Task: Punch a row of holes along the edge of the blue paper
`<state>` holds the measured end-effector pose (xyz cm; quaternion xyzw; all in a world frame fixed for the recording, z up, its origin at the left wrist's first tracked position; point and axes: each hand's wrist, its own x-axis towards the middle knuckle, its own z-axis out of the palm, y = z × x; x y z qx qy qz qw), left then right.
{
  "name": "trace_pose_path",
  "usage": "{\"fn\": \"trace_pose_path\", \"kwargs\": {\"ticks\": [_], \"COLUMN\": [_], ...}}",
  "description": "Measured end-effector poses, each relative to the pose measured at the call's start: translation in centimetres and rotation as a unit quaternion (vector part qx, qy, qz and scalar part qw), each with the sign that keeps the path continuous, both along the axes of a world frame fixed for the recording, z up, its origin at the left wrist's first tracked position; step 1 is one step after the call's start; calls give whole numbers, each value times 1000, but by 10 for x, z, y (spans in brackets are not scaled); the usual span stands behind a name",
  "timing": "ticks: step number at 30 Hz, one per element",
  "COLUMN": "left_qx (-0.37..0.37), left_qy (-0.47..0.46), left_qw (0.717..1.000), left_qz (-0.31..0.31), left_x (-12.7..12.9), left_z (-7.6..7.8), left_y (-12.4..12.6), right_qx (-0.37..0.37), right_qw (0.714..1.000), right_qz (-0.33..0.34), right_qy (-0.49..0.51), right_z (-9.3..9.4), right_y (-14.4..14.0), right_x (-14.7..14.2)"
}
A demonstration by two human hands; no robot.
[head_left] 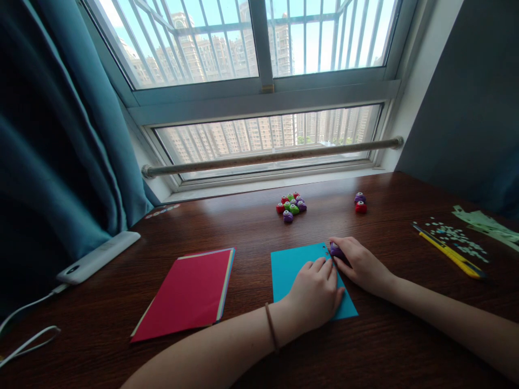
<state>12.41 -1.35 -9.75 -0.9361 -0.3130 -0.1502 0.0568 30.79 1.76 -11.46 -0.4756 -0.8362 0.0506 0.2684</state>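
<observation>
A blue sheet of paper [290, 270] lies on the table in front of me, with a few small punched holes near its far right corner. My left hand [314, 292] rests flat on the sheet, fingers stretched toward its right edge. At that edge, my right hand [359, 265] is closed around a small purple paper punch [335, 249], partly hidden by the fingers. The punch touches the sheet beside the holes. Whether its jaws are pressed down I cannot tell.
Left of the sheet sits a stack of coloured paper [188, 294], red on top. Several punches [292, 205] cluster farther back, with a purple punch [359, 198] and a red punch [360, 207] to their right. A yellow cutter [450, 255], paper bits [462, 237], green strips [490, 224] and a white power strip [99, 258] lie around.
</observation>
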Motion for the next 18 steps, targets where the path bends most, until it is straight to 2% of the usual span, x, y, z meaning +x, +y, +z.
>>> {"fn": "trace_pose_path", "kwargs": {"ticks": [18], "left_qx": [-3], "left_qy": [0], "left_qw": [1000], "left_qz": [2], "left_x": [0], "left_z": [-1], "left_y": [0], "right_qx": [7], "right_qw": [1000], "right_qz": [1], "right_qy": [2], "right_z": [-1], "right_y": [1], "right_x": [0]}}
